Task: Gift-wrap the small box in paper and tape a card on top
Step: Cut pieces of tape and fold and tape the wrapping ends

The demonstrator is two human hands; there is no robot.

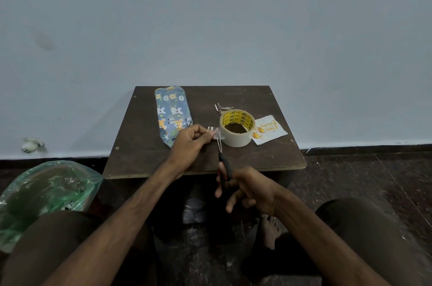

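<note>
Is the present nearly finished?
Nearly. The box already looks wrapped up. Right now the left hand pinches a strip of tape pulled from the tape roll, and the right hand holds scissors at it to cut. Still left: the card lies beside the roll, not yet taped on top of the box.

On the dark counter (268, 157) the left grip (191, 143) pinches a clear strip of tape (215, 133) that runs to the tape roll (236, 128); the right grip (247, 188) holds black-handled scissors (222, 157), blades parted at the strip; the wrapped box (172, 115), in blue animal-print paper, lies left of the roll; a birthday card (271, 129) lies flat just right of the roll; a green plastic bag (46, 192) sits on the floor at left.
</note>
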